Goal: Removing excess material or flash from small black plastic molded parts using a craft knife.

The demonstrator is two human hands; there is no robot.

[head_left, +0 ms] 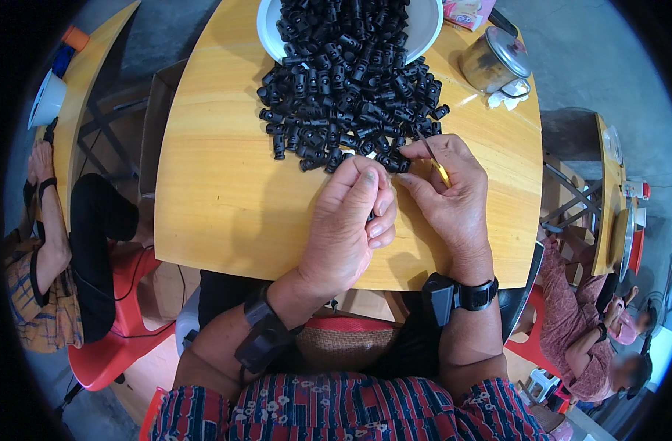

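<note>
A heap of small black plastic cord locks [350,103] spills from a white bowl [267,29] onto the wooden table [211,162]. My left hand [343,220] is closed in a fist in front of the heap; a sliver of a black piece, apparently a cord lock [370,216], shows between its fingers. To its right, my right hand [453,191] holds a slim pointed tool [441,172] with a dark tip and a yellow handle, lying across the fingers. Its thumb and index finger are apart, close to cord locks at the near edge of the heap.
A lidded metal pot [494,62] stands at the far right of the table, beside crumpled white tissue [508,95] and a pink packet [468,11]. Other people sit at tables to the left and right. A woven basket [347,345] is below the table's near edge.
</note>
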